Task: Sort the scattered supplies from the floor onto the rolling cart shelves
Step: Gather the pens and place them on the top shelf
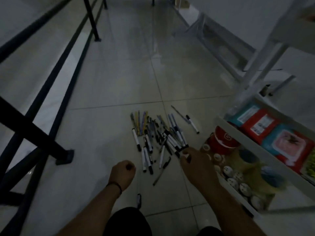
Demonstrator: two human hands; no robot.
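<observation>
A heap of markers and pens [158, 137] lies scattered on the tiled floor in front of me. The white rolling cart [265, 150] stands at the right, its low shelf holding coloured packets [265, 128] and a red cup [223, 142]. My left hand [123, 174] hovers over the floor left of the heap, curled into a fist with nothing visible in it. My right hand [194, 166] reaches down at the heap's right edge, fingertips pinched at the ends of some markers; the grip itself is unclear.
Black metal table legs and crossbars [51, 126] run along the left. A single marker [192, 124] lies apart near the cart, and a small dark item [139, 199] lies by my knee. A clear plastic-wrapped rack [218, 40] leans at the wall behind the cart.
</observation>
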